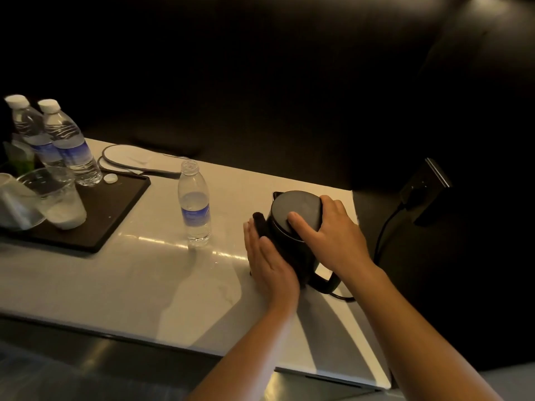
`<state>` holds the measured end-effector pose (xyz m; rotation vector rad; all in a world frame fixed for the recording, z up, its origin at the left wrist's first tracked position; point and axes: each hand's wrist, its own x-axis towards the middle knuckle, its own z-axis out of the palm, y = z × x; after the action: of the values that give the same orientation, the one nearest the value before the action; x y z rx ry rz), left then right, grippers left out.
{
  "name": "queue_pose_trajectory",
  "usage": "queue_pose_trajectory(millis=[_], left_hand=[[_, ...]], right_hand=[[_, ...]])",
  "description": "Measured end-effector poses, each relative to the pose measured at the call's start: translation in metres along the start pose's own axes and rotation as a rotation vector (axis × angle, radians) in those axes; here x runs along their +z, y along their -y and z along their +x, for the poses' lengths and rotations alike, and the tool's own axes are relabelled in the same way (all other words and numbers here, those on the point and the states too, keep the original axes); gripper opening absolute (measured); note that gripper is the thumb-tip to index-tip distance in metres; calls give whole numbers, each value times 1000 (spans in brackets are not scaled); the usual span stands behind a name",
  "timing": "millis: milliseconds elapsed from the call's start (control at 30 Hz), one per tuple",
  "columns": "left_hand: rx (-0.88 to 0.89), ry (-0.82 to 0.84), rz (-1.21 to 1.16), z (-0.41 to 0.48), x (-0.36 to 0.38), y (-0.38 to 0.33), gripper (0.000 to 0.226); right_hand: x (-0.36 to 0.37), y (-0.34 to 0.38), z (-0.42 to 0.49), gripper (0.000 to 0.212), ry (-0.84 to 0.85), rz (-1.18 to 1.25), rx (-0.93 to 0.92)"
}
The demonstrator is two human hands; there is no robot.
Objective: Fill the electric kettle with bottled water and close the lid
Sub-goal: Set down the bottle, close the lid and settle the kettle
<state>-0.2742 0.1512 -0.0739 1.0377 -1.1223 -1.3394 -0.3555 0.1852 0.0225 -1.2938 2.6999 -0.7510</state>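
The black electric kettle (292, 218) stands near the right end of the pale counter (144, 279), its lid down flat. My right hand (327, 235) rests on top, thumb on the lid and fingers over its right rim. My left hand (269, 264) lies flat against the kettle's left side by the handle. An uncapped water bottle (194, 204) stands upright to the left, holding some water. Its white cap (111, 178) lies on the dark tray (113, 215).
Two capped full bottles (68, 143) stand at the tray's back left, with clear plastic cups (55, 198) in front. White slippers (136, 160) lie behind the tray. The kettle's black cord (385, 230) runs to a wall outlet (422, 186) on the right. The counter's front edge is close.
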Motion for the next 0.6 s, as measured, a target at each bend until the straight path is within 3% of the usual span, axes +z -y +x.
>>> queue_pose_trajectory(millis=[67,200,333,500,600], left_hand=[[196,16,116,-12,5,-12,52],[272,59,116,-3,0,0,51],[101,136,-53,17,-13,17,49],[-202,217,-71,50,-21,24,42],[-219,185,-88,42,-13,8,41]], right_hand=[[0,-1,1,79,1,-4,-9],[1,-2,1,79,-6,-12,-26],[1,-2,0,77,-19,-5,-33],[-3,-3,1,76,14,7,-66],[-9,-8,6,70,59,35,-108]])
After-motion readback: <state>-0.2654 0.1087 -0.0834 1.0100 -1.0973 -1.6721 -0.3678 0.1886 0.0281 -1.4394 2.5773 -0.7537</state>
